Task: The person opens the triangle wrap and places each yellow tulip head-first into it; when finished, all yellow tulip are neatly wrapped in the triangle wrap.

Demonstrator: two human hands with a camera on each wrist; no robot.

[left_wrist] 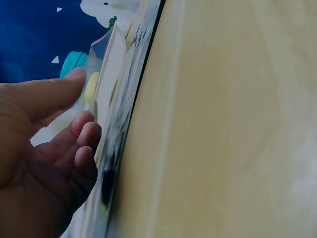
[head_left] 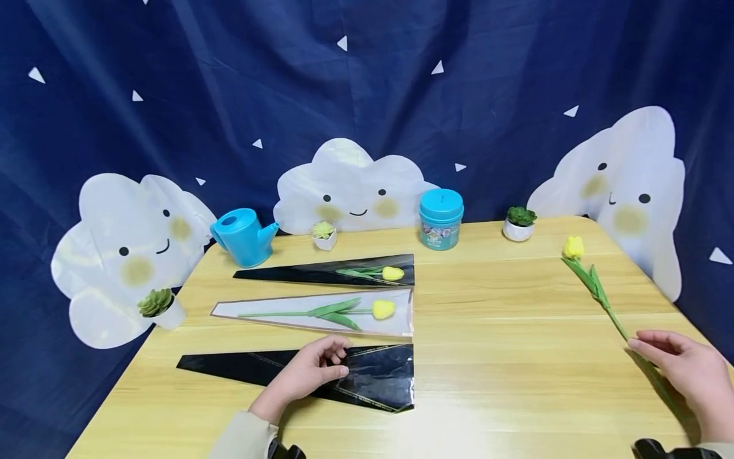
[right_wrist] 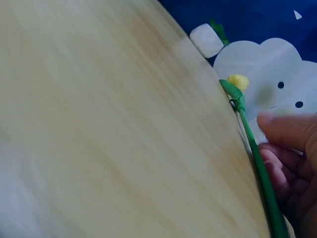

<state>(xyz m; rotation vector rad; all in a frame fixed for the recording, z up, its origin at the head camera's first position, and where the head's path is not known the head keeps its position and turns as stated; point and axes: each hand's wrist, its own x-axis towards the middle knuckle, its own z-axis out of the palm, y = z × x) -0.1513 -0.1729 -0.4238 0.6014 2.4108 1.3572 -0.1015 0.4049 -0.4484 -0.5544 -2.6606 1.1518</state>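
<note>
My left hand [head_left: 312, 370] hovers over a black tapered flower sleeve [head_left: 378, 376] at the front of the table, its fingers loosely bent. In the left wrist view a gap shows between thumb [left_wrist: 54, 94] and fingers, with nothing pinched there. At the right, a yellow artificial tulip [head_left: 596, 287] with a green stem lies on the table. My right hand [head_left: 685, 366] is at its lower stem, fingertips right beside it. The right wrist view shows the thumb [right_wrist: 287, 131] apart from the bent fingers, the stem [right_wrist: 260, 171] passing just beyond them.
Behind the front sleeve lie a white-backed sleeve [head_left: 258, 307] and another black sleeve [head_left: 304, 271], each with a yellow tulip. A blue watering can [head_left: 243, 239], a lidded turquoise tub [head_left: 441, 220] and potted succulents [head_left: 324, 236] stand along the back and left edges.
</note>
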